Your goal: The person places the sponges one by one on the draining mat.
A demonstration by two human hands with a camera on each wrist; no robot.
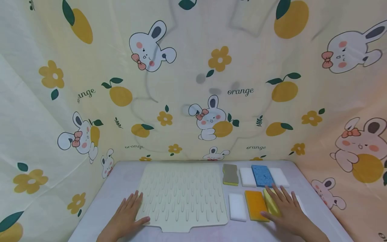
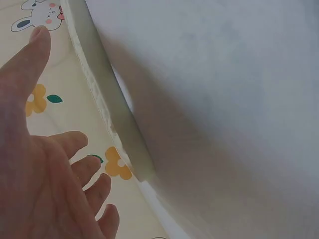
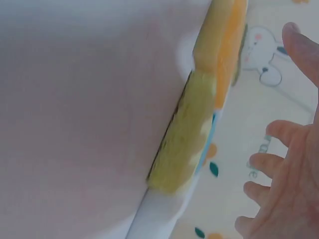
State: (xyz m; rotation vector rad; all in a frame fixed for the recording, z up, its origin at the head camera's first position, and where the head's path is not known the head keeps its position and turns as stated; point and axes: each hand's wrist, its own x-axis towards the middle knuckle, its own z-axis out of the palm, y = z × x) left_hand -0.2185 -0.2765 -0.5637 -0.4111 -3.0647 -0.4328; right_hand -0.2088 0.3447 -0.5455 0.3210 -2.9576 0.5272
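Observation:
My left hand (image 1: 128, 213) is spread flat at the lower left edge of a cream ridged drying mat (image 1: 181, 198), fingers straight and thumb over its near corner. In the left wrist view the fingers (image 2: 87, 169) are apart beside the mat's edge (image 2: 107, 94). My right hand (image 1: 285, 210) hovers with spread fingers over a yellow sponge (image 1: 271, 201), which it partly hides. Left of that hand lies an orange sponge (image 1: 255, 205), its near edge by the thumb. A white sponge (image 1: 237, 206) is left of the orange one. Another white block is mostly hidden under the right hand.
Behind these lie a grey-and-yellow sponge (image 1: 230, 174), a white sponge (image 1: 247, 177), a blue sponge (image 1: 262, 175) and another white sponge (image 1: 279, 176). A cloth (image 1: 187, 80) printed with rabbits and oranges hangs around the back and sides of the pale table (image 1: 96, 208).

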